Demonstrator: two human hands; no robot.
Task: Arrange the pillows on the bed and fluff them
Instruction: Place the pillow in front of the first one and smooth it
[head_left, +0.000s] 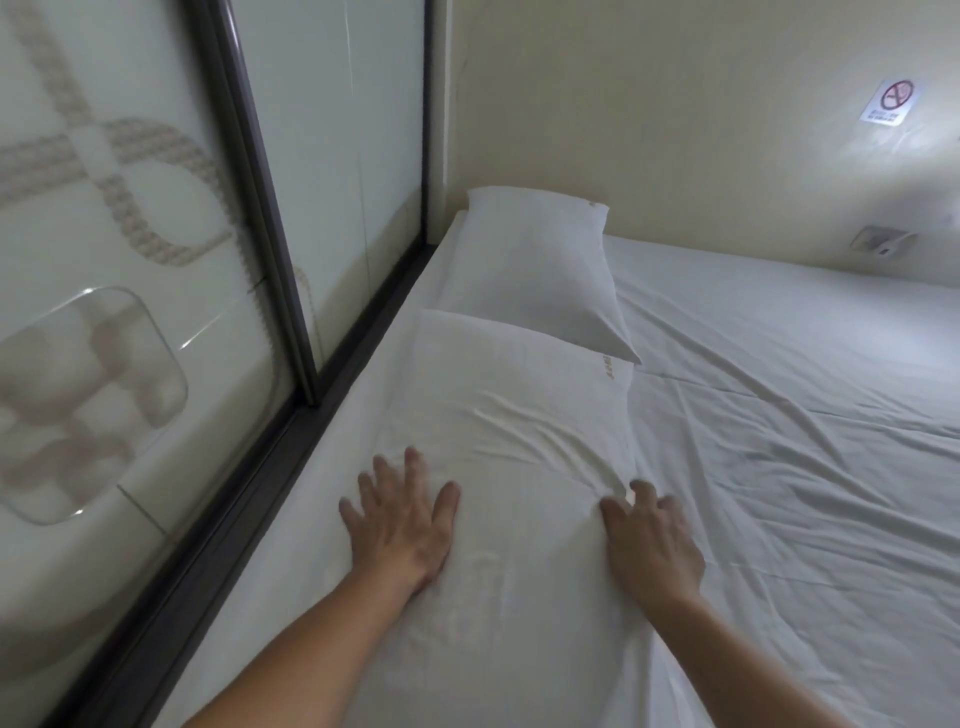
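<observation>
Two white pillows lie in a row along the left side of the bed (779, 415). The near pillow (519, 415) is wrinkled and reaches toward me. The far pillow (535, 270) rests against the cream wall, its near edge overlapping the near one. My left hand (400, 519) lies flat, fingers spread, on the near pillow's left part. My right hand (649, 540) presses on the pillow's right edge with its fingers curled into the fabric; whether it grips the cloth I cannot tell.
A frosted sliding glass door (130, 260) with a dark metal frame (249, 499) runs close along the bed's left side. The cream wall bears a no-smoking sign (894, 101) and a wall socket (883, 241). Wrinkled white sheet spreads to the right.
</observation>
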